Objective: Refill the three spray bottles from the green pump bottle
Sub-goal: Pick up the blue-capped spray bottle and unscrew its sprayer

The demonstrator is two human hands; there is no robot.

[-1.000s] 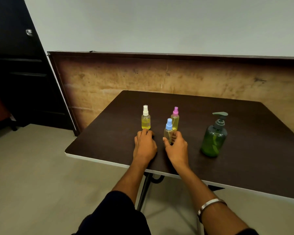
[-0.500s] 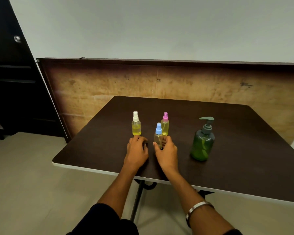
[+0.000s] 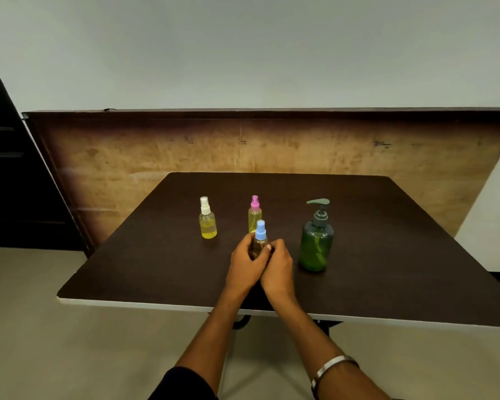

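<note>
Centre frame: left hand and right hand both curl around the blue-capped bottle, gripping its body.

Both hands now grip blue-cap bottle.

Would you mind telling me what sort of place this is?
Probably a plain indoor workroom: a dark folding table on a bare grey floor, a board leaning against a blank wall.
</note>
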